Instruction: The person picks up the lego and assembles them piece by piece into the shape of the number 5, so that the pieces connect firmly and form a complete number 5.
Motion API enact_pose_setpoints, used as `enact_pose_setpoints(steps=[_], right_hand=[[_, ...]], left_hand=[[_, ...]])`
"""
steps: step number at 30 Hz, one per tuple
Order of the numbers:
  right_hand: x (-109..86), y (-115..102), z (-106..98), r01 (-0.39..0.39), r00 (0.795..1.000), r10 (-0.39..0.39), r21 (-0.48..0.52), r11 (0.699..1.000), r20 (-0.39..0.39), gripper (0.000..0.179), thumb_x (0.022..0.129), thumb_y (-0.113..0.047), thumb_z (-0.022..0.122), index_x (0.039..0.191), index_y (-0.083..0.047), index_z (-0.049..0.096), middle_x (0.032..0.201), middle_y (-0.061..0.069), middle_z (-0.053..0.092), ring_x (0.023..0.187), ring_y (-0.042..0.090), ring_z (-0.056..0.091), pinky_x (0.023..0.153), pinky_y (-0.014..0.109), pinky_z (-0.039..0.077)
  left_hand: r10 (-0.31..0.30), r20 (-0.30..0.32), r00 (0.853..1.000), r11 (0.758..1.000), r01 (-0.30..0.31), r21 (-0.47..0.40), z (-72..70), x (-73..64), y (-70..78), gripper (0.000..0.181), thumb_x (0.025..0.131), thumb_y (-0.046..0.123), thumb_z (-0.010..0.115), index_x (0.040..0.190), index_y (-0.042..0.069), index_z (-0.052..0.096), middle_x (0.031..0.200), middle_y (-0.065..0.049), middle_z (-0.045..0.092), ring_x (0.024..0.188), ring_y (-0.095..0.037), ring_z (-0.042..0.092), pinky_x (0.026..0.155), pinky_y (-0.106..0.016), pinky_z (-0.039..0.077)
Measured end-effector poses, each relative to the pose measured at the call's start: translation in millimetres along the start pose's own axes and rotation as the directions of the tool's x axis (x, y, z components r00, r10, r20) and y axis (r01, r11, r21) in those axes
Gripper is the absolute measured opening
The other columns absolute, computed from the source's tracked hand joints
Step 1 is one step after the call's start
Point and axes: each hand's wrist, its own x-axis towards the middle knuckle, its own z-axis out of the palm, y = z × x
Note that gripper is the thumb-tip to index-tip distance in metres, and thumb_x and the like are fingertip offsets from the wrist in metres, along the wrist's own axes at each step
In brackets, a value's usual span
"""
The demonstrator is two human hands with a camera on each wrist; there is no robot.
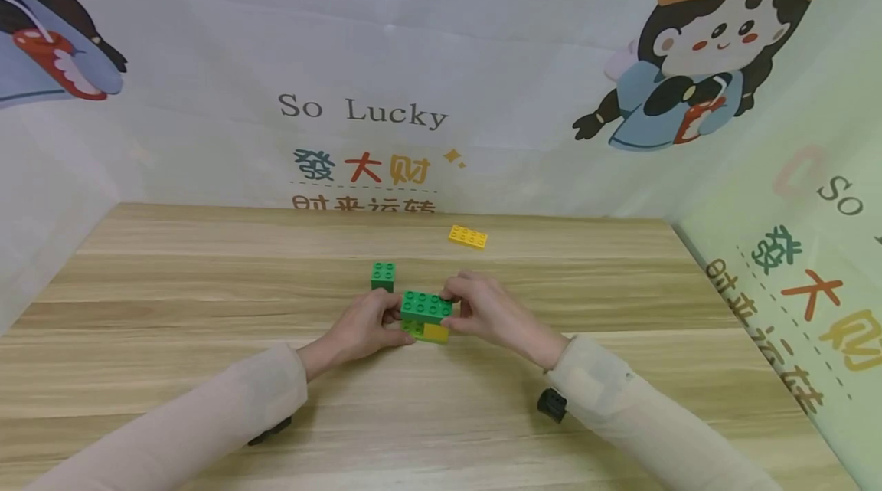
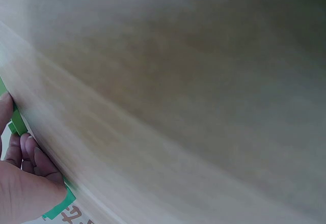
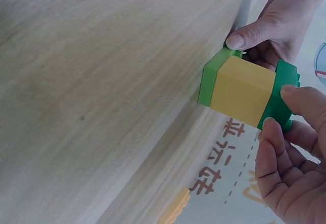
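Note:
A light green plate (image 3: 210, 87) forms the bottom of a small stack. On it sits a yellow block (image 3: 242, 89), topped by a dark green eight-stud brick (image 1: 426, 308) that covers the yellow one and juts out over part of the plate. My left hand (image 1: 368, 326) pinches the light green plate at its left end, thumb in front. From the right, my right hand (image 1: 492, 315) grips the right end of the dark green brick between thumb and fingers. Just behind the left hand stands a four-stud green brick (image 1: 383, 275), apart from the stack.
A yellow eight-stud plate (image 1: 468, 237) lies towards the back of the wooden table (image 1: 586, 276). A printed cloth (image 1: 510, 116) hangs behind the table and along its sides.

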Motion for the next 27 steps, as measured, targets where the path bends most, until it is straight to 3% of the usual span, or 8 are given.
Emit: enact_pose_setpoints(steps=[14,27], right_hand=[[-3.2,4.9,5.5,0.037,0.997,-0.038,-0.011,0.999,-0.063,0.019,0.078,-0.007,0.075,0.092,-0.002,0.063,0.083,0.011,0.060,0.066,0.018,0.057,0.056,0.015,0.045],[-6.3,8.1,7.8,0.016,0.995,-0.011,0.041,0.999,-0.099,0.025,0.077,-0.008,0.076,0.098,0.000,0.066,0.088,0.008,0.064,0.069,0.008,0.055,0.058,0.015,0.047]], left_hand=[[-0.011,-0.005,1.000,1.000,0.011,0.019,-1.1,-0.5,2.4,0.026,0.072,0.016,0.081,0.091,0.005,0.066,0.082,-0.003,0.056,0.074,-0.013,0.046,0.064,-0.023,0.040],[-0.026,-0.009,1.000,0.999,0.027,0.029,-0.3,-0.1,2.3,0.025,0.071,0.017,0.082,0.088,0.007,0.065,0.080,-0.003,0.055,0.072,-0.013,0.044,0.063,-0.024,0.038]])
